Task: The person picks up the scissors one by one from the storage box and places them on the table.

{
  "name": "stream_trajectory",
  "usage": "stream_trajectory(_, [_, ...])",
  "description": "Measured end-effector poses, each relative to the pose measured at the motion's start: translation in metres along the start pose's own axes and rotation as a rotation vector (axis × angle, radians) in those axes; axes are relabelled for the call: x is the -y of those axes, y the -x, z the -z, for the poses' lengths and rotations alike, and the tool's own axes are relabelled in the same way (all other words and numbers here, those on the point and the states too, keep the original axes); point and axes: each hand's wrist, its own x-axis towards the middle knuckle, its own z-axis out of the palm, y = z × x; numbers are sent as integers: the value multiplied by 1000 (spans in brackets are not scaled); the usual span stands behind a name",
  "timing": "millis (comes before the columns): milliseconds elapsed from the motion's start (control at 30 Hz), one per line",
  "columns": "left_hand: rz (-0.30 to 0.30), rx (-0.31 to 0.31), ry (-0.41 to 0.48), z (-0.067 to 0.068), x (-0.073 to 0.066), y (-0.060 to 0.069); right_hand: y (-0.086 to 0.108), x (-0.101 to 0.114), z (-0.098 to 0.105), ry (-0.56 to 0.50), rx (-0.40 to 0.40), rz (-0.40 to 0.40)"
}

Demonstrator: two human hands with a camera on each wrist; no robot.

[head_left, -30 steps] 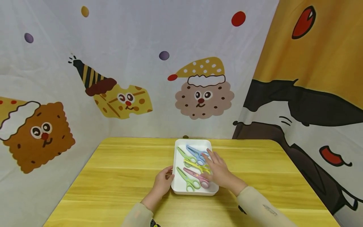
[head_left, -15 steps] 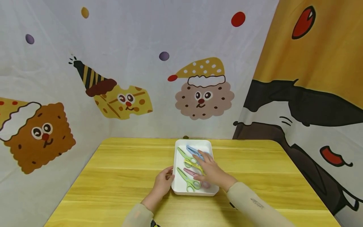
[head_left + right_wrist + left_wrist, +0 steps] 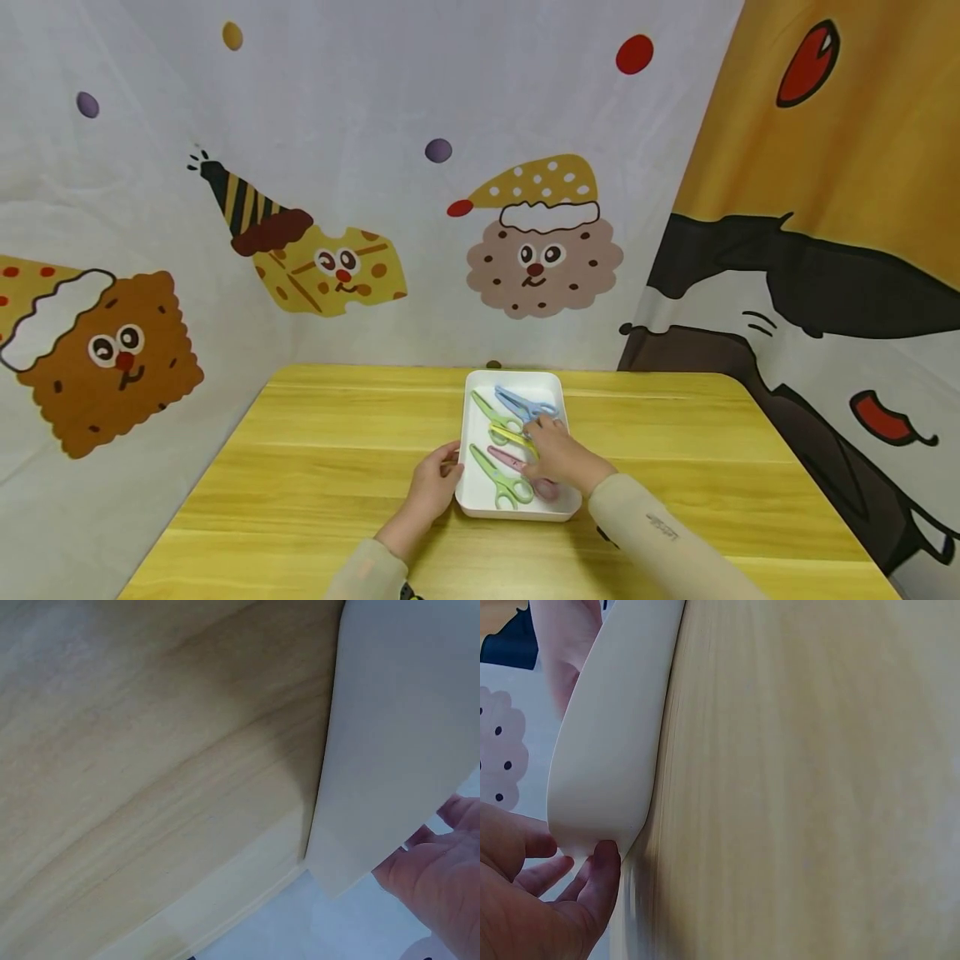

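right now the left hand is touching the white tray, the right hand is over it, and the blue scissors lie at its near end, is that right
Not quite: the head view shows the blue scissors at the far end of the white tray. The left hand is touching the tray and the right hand is over it, as you say.

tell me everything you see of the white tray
The white tray is a round-cornered rectangle with smooth, low walls, probably plastic. It lies flat on the wood-grain table, long sides running front to back, far end near the table's back edge. Blue, green, yellow and pink scissors lie inside. The left hand grips its left side; the right hand reaches over its right rim, contact unclear.
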Motion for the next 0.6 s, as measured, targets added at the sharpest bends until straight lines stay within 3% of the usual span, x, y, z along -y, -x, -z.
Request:
stream_trajectory(233, [-1,4,2,-1,0,0,-2,0,-1,69,25,-6])
stream_trajectory(600, [-2,6,13,1,-1,1,1,0,4,44,93,69])
